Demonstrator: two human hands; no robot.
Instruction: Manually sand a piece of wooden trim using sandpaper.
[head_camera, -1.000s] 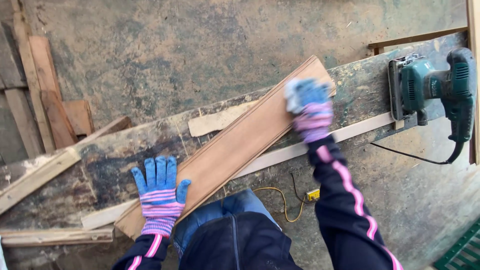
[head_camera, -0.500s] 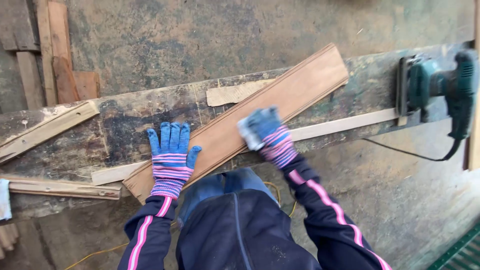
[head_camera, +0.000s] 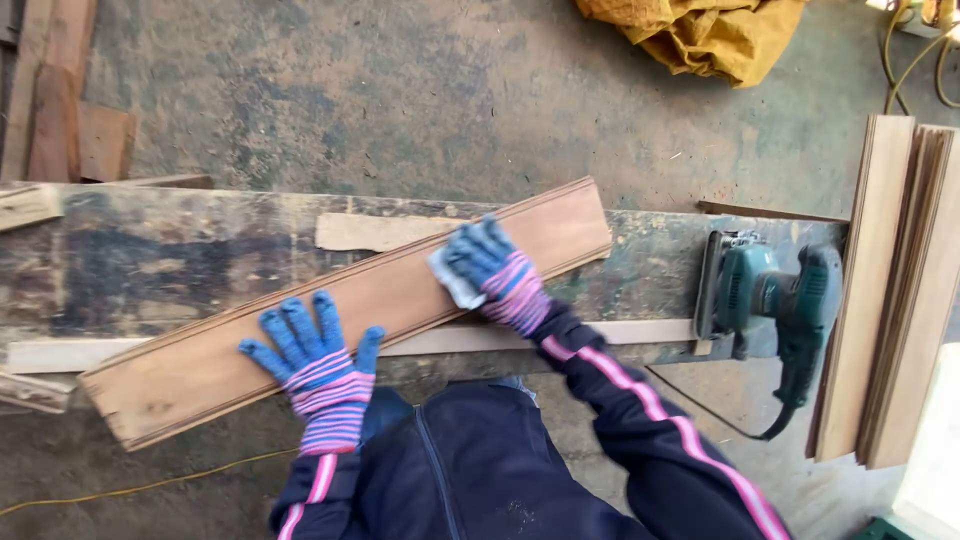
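Observation:
A long brown wooden board (head_camera: 380, 300) lies slanted across a worn, stained workbench (head_camera: 150, 250). My left hand (head_camera: 312, 352), in a blue knit glove with pink stripes, presses flat on the board's lower left part, fingers spread. My right hand (head_camera: 487, 265), gloved the same, grips a small pale pad or folded piece of sandpaper (head_camera: 447, 277) against the board's middle. Both dark sleeves carry pink stripes.
A green electric sander (head_camera: 770, 297) sits on the bench's right end, its cord trailing down. Stacked boards (head_camera: 895, 290) stand at the right. A yellow cloth (head_camera: 710, 35) lies on the floor beyond. Thin wood strips (head_camera: 620, 332) line the bench's near edge; scrap wood (head_camera: 60, 100) lies far left.
My right hand slid down the board from its far end to its middle. My left hand stayed pressed on the lower part. The view swung right, showing the stacked boards and yellow cloth.

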